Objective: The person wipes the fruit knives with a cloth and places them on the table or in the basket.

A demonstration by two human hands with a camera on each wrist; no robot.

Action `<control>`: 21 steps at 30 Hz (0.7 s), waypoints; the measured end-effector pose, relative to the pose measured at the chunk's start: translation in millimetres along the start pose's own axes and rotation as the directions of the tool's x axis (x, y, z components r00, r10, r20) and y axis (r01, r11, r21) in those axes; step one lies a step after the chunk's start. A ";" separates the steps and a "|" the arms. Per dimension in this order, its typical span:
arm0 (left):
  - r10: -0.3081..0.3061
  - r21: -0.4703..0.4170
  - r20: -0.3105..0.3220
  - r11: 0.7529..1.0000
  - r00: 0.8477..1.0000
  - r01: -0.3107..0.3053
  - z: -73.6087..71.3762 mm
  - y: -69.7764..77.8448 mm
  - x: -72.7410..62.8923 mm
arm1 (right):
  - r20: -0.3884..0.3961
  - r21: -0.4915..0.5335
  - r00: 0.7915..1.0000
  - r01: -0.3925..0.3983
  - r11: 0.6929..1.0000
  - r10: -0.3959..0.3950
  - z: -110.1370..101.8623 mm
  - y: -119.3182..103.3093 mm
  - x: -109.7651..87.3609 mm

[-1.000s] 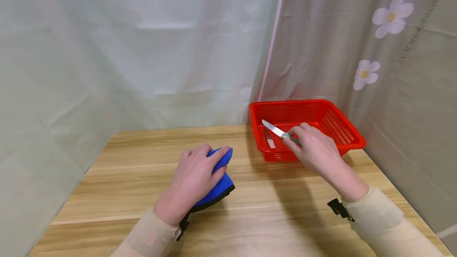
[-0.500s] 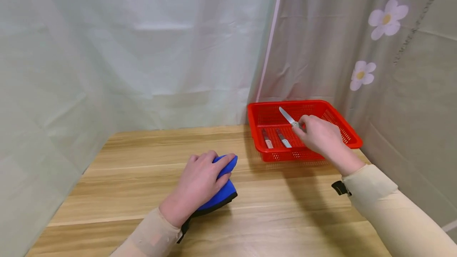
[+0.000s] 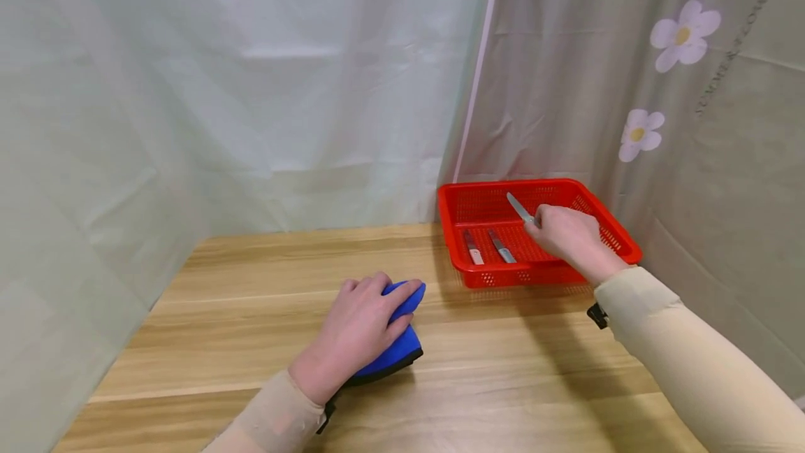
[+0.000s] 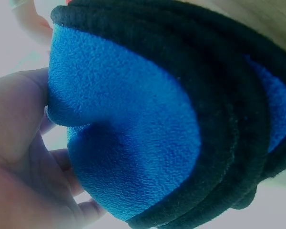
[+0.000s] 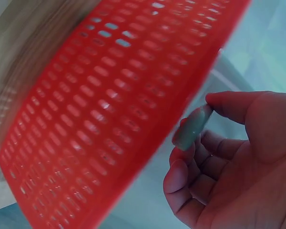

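My left hand (image 3: 353, 331) grips a folded blue cloth (image 3: 400, 354) with black edging, low over the wooden table. Thick stacked layers of this cloth (image 4: 138, 129) fill the left wrist view, the thumb and fingers holding one side. Over the red plastic basket (image 3: 497, 277), my right hand (image 3: 569, 235) pinches a knife (image 3: 518, 207) by its grey-green handle, blade pointing away and to the left. Inside the basket lie two more knives side by side, a pink-handled knife (image 3: 474, 254) and a pale blue-grey-handled knife (image 3: 505, 253).
The basket stands at the table's back right, near the grey curtain (image 3: 547, 89) printed with white flowers. A pale curtain (image 3: 283, 89) hangs behind and to the left of the wooden table (image 3: 251, 278). In the right wrist view the basket's slotted wall (image 5: 100, 105) looms close to the hand.
My right hand has moved right with its knife, further over the basket, uncovering the blue-grey-handled knife. My left hand and the cloth have shifted slightly right and nearer.
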State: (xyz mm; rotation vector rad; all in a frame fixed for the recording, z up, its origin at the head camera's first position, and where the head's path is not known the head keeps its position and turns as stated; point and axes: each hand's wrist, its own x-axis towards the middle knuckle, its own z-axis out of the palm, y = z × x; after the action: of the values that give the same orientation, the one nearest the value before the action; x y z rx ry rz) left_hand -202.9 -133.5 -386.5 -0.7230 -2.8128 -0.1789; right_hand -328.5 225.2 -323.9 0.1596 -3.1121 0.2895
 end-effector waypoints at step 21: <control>0.018 -0.017 0.005 1.000 1.000 -0.018 13.5 -2.4 3.4 | 0.164 -0.038 0.979 -0.116 0.993 0.121 34.1 18.1 35.1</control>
State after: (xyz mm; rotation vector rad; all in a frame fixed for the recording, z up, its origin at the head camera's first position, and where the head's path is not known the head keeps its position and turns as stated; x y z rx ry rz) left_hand -209.5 -131.7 -398.9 -0.7533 -2.8124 -0.1979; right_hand -365.3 233.0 -359.9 -0.0028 -3.2954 0.2460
